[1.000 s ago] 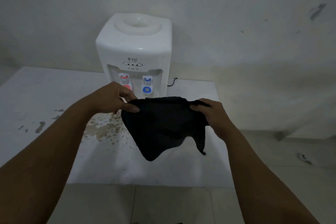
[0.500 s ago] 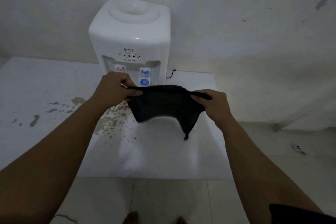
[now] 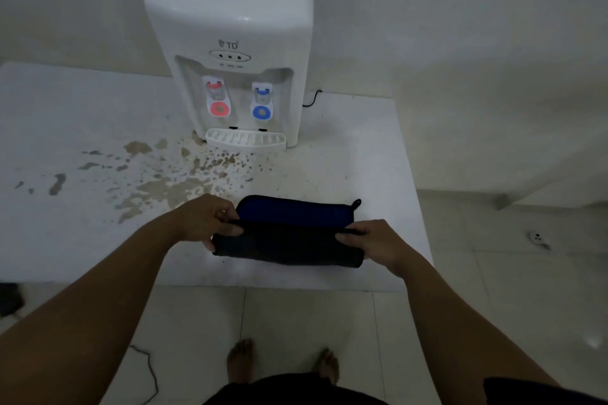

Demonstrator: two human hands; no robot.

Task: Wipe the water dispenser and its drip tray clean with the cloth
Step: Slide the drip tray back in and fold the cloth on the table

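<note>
A white water dispenser (image 3: pixel 230 26) stands at the back of a white table against the wall, with a red tap on the left and a blue tap on the right. Its white slotted drip tray (image 3: pixel 245 139) sticks out at the base. A dark blue cloth (image 3: pixel 289 233) lies on the table near the front edge, partly folded over itself, with a small loop at its far right corner. My left hand (image 3: pixel 207 219) pinches the cloth's folded edge on the left. My right hand (image 3: pixel 371 240) pinches the same edge on the right.
Brown stains and splashes (image 3: pixel 158 181) spread over the white table (image 3: pixel 65 128) left of and in front of the dispenser. A black cord (image 3: pixel 312 99) runs behind the dispenser's right side. The table's front edge is just below the cloth; my bare feet stand on the tiled floor.
Both hands have brought the cloth down from in front of the taps onto the table near its front edge, where it now lies folded. The dispenser's taps and tray are uncovered.
</note>
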